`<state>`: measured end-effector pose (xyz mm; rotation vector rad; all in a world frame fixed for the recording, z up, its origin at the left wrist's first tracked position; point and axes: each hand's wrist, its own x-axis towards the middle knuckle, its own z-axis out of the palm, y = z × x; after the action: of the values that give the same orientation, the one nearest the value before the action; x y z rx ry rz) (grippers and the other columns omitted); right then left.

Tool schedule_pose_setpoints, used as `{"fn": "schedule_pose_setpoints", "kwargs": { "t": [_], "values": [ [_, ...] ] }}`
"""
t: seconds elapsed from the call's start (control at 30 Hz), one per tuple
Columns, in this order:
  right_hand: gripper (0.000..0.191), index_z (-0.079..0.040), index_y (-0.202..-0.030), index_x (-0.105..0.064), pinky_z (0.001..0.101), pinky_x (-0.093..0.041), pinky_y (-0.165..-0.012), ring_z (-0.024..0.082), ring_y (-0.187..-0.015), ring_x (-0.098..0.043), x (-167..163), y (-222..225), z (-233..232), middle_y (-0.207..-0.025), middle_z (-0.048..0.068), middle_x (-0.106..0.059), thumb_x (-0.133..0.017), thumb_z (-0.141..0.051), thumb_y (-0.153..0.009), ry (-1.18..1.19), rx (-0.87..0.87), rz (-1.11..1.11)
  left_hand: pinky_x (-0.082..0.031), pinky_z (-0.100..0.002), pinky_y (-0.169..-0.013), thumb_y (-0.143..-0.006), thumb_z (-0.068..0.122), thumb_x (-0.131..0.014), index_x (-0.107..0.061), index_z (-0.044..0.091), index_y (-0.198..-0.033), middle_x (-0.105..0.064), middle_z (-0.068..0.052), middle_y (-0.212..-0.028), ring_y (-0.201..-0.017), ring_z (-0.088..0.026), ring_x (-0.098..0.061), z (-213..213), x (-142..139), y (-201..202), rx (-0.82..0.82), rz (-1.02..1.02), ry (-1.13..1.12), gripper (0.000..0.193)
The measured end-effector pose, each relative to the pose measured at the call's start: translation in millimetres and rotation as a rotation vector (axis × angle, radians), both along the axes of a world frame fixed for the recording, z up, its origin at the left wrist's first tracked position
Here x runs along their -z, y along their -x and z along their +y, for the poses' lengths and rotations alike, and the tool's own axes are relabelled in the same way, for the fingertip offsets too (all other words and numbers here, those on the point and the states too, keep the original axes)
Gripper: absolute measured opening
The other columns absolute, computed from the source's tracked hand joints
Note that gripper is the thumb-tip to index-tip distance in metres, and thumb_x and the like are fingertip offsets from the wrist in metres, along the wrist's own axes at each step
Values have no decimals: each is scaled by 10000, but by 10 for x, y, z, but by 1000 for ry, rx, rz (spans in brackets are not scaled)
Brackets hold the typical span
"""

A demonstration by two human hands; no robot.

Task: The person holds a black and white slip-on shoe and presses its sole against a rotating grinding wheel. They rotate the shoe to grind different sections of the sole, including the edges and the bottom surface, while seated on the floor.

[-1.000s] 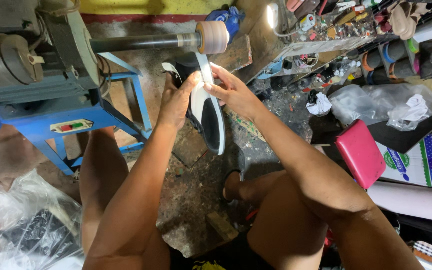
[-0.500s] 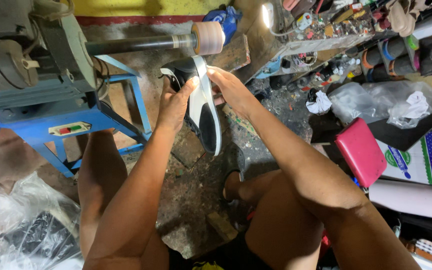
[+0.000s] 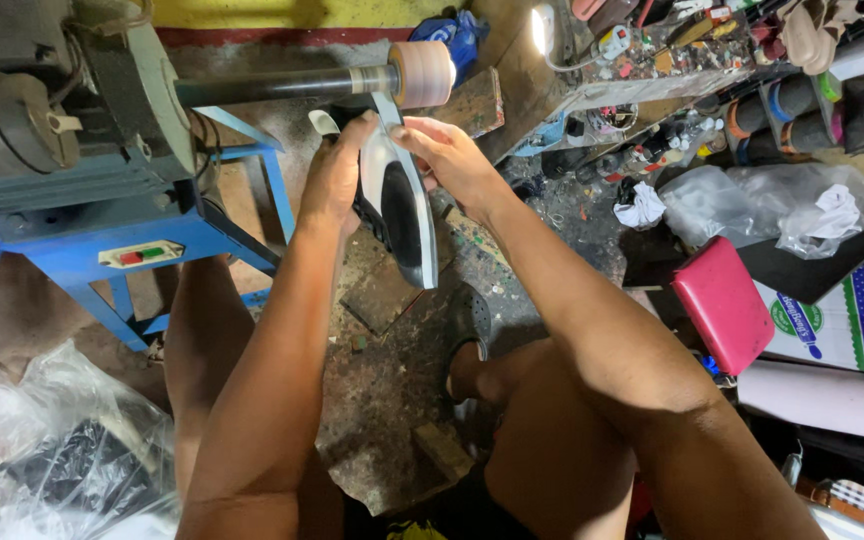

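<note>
1. At the upper left of the head view stands the blue-framed grinding machine, its grey motor housing bolted on top and a dark horizontal shaft running out to the right.
2. On the floor, stained and littered with scraps, the person sits with knees drawn up; clear plastic bags lie at the lower left, and a cluttered shelf of tools and tubes runs along the upper right.
3. The shoe, black with a grey-white sole, is held sole-edge up just below the shaft end, its toe pointing down toward the person.
4. The left hand clasps the shoe from the left side, fingers wrapped shut around the upper.
5. The right hand grips the opposite side, fingers closed over the sole edge near the heel.
6. The pinkish sanding drum at the shaft tip sits touching or just above the heel end of the sole; contact cannot be confirmed.
7. Judgement: the step in hand is dressing the sole edge at the heel against the drum.
8. Judgement: the next move calls for a steady two-handed hold, light pressure, and a slow turn of the shoe so the drum follows the edge evenly, fingertips kept off the drum.
</note>
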<state>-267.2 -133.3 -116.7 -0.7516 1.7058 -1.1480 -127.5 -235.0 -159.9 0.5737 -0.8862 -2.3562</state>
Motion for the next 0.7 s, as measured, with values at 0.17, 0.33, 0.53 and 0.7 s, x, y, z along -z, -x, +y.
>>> {"fn": "schedule_pose_setpoints", "kwargs": {
  "t": [0.17, 0.33, 0.53, 0.7],
  "values": [
    [452, -102, -1330, -691, 207, -422, -609, 39, -761, -520, -30, 20, -22, -910, -84, -647, -655, -381, -975, 40, 4, -19, -592, -328, -730, -926, 313, -682, -669, 5, -1178, -730, -79, -962, -809, -179, -710, -62, -29, 76, -26, -96, -29, 397],
    [480, -124, -1358, -672, 214, -417, -598, 26, -755, -496, -36, 35, 15, -931, -97, -640, -666, -402, -967, 24, 0, 10, -589, -337, -775, -927, 312, -712, -641, -3, -1235, -706, -92, -1043, -893, -187, -693, -13, -32, 57, -26, -1, -10, 447],
    [570, -134, -1474, -567, 195, -477, -708, 19, -904, -591, -24, 44, 92, -1126, -80, -688, -650, -393, -972, 46, -83, -65, -576, -325, -889, -893, 309, -739, -561, 12, -1335, -687, -108, -1184, -1053, -204, -680, 57, -44, -12, -68, -64, 88, 562],
    [624, -144, -1525, -473, 265, -535, -863, 74, -1106, -619, 3, 58, 140, -1333, -31, -643, -654, -367, -970, 71, -124, -112, -582, -338, -890, -869, 287, -758, -568, 24, -1321, -691, -104, -1165, -1042, -204, -683, 87, -40, -63, -57, -127, 148, 557]
  ]
}}
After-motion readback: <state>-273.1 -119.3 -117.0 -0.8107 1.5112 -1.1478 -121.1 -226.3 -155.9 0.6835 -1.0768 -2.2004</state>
